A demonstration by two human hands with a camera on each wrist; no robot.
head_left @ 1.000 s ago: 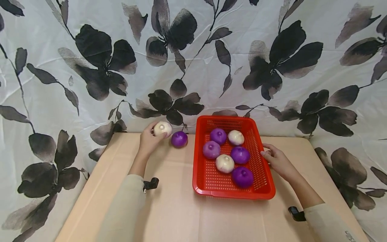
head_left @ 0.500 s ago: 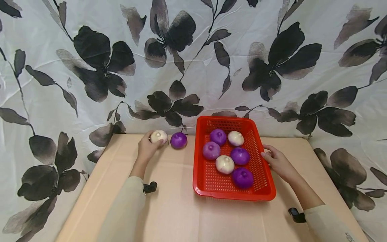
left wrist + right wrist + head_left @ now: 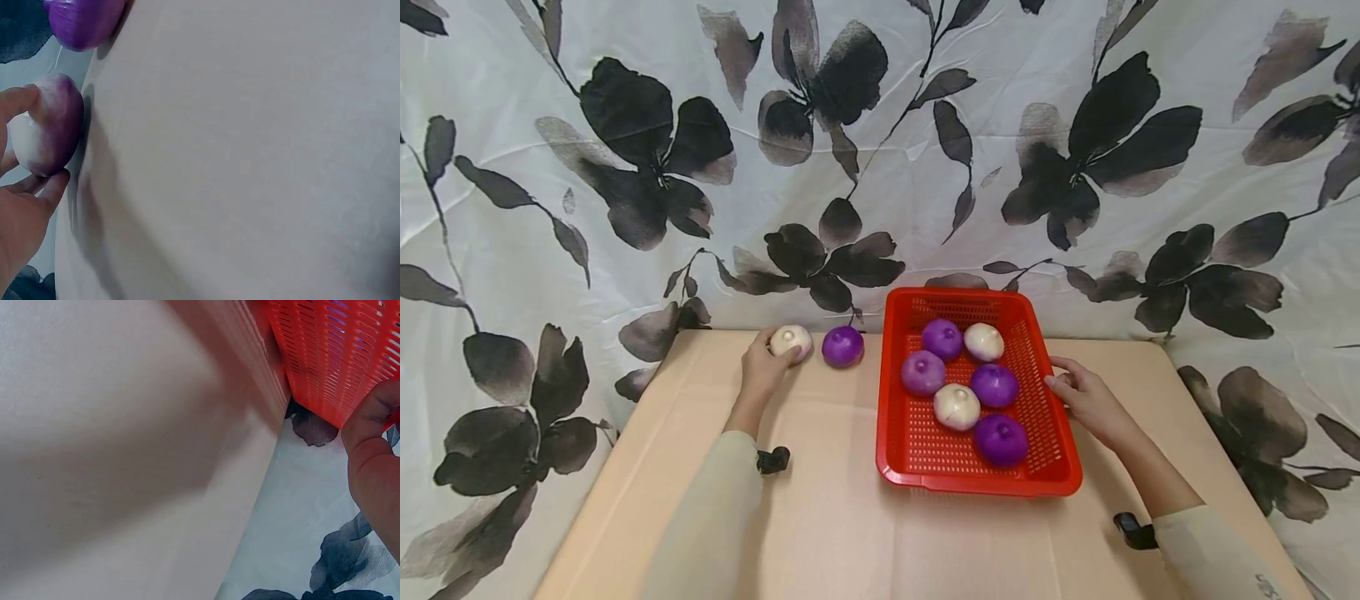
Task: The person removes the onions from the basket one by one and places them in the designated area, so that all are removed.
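My left hand point(image 3: 763, 367) grips a white-topped onion point(image 3: 792, 342) near the table's far edge. The left wrist view shows this onion point(image 3: 53, 128) with purple on its lower side, the thumb and fingertips around it. Just right of it a purple onion point(image 3: 842, 346) sits on the table. My right hand point(image 3: 1084, 398) holds the right rim of a red plastic basket point(image 3: 891, 433), thumb on the rim. Inside the basket lie several purple onions point(image 3: 1002, 439) and two white ones point(image 3: 957, 407). In the right wrist view the thumb presses the perforated basket wall point(image 3: 325, 356).
The table point(image 3: 835, 500) has a light tan covering. Behind it hangs a white cloth point(image 3: 925, 200) printed with dark flowers, close to the far edge. Dark wrist cameras point(image 3: 772, 460) sit on both forearms.
My left hand has lowered the white-topped onion and brought it slightly left, to the table beside the purple one. The right hand and the basket have stayed in place.
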